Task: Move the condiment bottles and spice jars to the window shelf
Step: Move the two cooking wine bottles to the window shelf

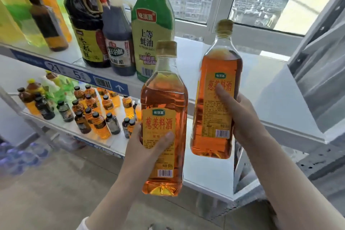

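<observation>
Two amber cooking-wine bottles with gold caps and yellow labels are held upright in front of a white window shelf (265, 87). My left hand (147, 147) grips the lower half of the nearer bottle (164, 99), thumb across its label. My right hand (242, 115) grips the other bottle (218, 73) from the right side, thumb on the label, and holds it higher and further in, above the shelf's bare white board. On the shelf's left part stand a green oyster-sauce bottle (152, 24), a dark vinegar bottle (117, 37) and a tall dark soy bottle (87, 15).
Yellow and orange bottles (16, 5) crowd the shelf's far left. A lower shelf (61, 127) holds several small amber and dark bottles (93, 112). The window frame (220, 30) runs behind the shelf. A grey metal rack upright (317, 61) stands at right. The floor (56, 183) is below.
</observation>
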The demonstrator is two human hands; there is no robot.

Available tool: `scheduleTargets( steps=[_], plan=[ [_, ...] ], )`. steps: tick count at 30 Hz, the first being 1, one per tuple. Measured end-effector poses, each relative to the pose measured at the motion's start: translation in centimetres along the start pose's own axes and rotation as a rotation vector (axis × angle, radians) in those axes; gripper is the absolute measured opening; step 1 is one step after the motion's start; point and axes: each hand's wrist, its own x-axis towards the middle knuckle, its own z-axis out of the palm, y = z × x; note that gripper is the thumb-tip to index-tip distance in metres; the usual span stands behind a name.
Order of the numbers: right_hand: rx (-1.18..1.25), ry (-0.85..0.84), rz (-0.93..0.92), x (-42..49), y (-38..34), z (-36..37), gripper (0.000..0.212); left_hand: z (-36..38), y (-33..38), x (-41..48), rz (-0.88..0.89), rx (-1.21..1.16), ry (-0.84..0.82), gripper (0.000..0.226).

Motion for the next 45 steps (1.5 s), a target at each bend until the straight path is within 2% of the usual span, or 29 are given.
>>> scheduleTargets(
  steps=[3,7,10,14,17,20,27,33,37,41,45],
  plan=[
    [0.016,-0.035,-0.001,4.5,-1.5,-0.1,0.081,0.9,-0.2,1.8,-0.001,-0.03,0.089,0.081],
    [0.081,-0.093,0.004,10.4,-3.4,-0.7,0.049,2.6,-0.1,3.9,0.002,-0.061,0.164,0.094],
    [0.055,-0.118,-0.042,14.4,-4.7,-1.1,0.037,3.8,0.1,5.0,0.01,-0.073,0.209,0.094],
    [0.013,-0.095,-0.086,18.7,-5.7,-1.1,0.056,4.8,0.5,5.9,0.017,-0.069,0.233,0.101],
    [0.035,-0.06,-0.111,21.1,-5.9,-0.6,0.063,5.2,0.8,6.5,0.03,-0.068,0.252,0.1],
    [0.026,-0.007,-0.177,22.9,-6.1,0.1,0.061,5.3,0.9,6.7,0.042,-0.062,0.27,0.091],
    [-0.152,0.053,-0.418,25.0,-4.8,0.8,0.06,5.4,0.9,6.8,0.054,-0.052,0.282,0.102],
    [-0.1,0.092,-0.499,25.6,-4.0,1.2,0.058,5.5,0.7,6.8,0.039,-0.043,0.275,0.093],
    [-0.128,0.107,-0.502,26.0,-4.0,1.1,0.061,5.5,0.7,6.8,0.036,-0.044,0.272,0.072],
    [-0.214,0.103,-0.458,26.0,-4.1,1.0,0.066,5.6,1.1,6.6,0.049,-0.017,0.261,0.085],
    [-0.351,0.091,-0.352,24.5,-4.9,0.7,0.09,5.8,1.9,6.4,0.067,0.009,0.219,0.079]
  ],
)
